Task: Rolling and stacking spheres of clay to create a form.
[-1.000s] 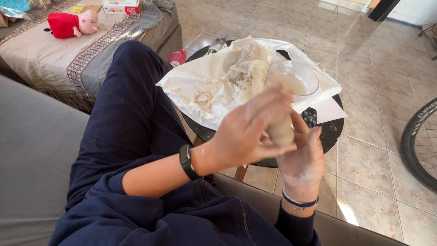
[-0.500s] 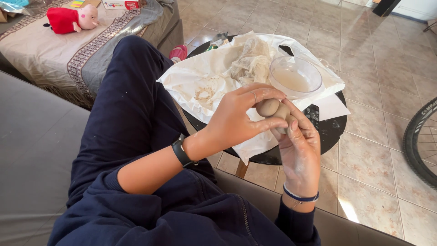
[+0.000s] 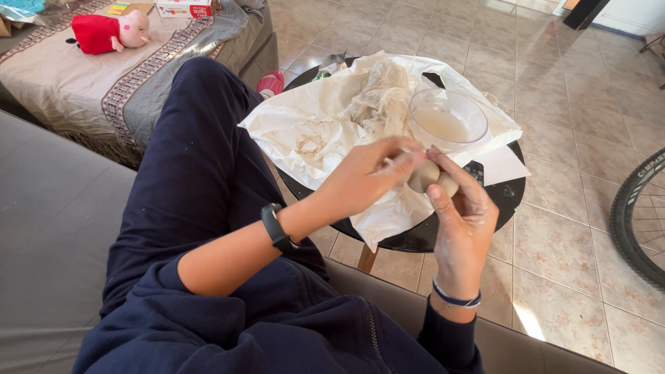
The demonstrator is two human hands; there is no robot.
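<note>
Both hands grip one clay lump (image 3: 431, 176): left hand (image 3: 364, 181) now pinches its top, lowered from earlier; right hand (image 3: 463, 223) cups beneath; bowl (image 3: 447, 121) just beyond.

There is a single view, from a camera worn on the seated person's head, tipped steeply down and a little forward. It looks along their own lap and dark trousers (image 3: 187, 180) toward a small round black table (image 3: 499, 201) just right of centre. The hands sit close beneath the lens, mid-frame. Farther off, a covered bed (image 3: 104, 76) fills the upper left, tiled floor (image 3: 554, 62) the upper right, and a bicycle tyre (image 3: 634, 215) cuts the right edge.
</note>
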